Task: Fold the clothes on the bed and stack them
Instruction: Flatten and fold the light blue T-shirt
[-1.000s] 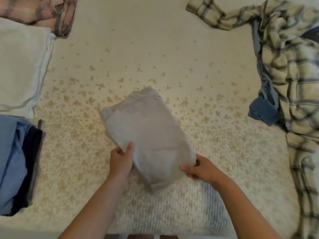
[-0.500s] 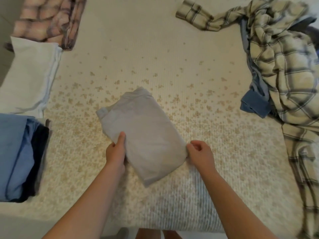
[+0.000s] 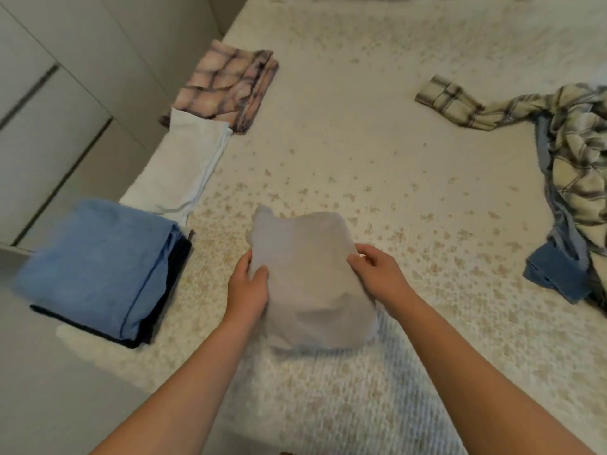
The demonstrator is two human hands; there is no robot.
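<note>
Your left hand (image 3: 248, 285) and right hand (image 3: 377, 274) grip the folded grey garment (image 3: 308, 284), ready for stacking. The folded blue stack (image 3: 98, 267) waits left; the plaid shirt (image 3: 578, 152) remains unfolded.

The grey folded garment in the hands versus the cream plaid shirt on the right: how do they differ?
The grey garment is plain and folded into a compact bundle; the cream plaid shirt is checked and lies crumpled, one sleeve stretched out. The grey garment is held by the left hand and right hand; the plaid shirt is untouched, heaped with a blue garment. Both are over the bed.
</note>
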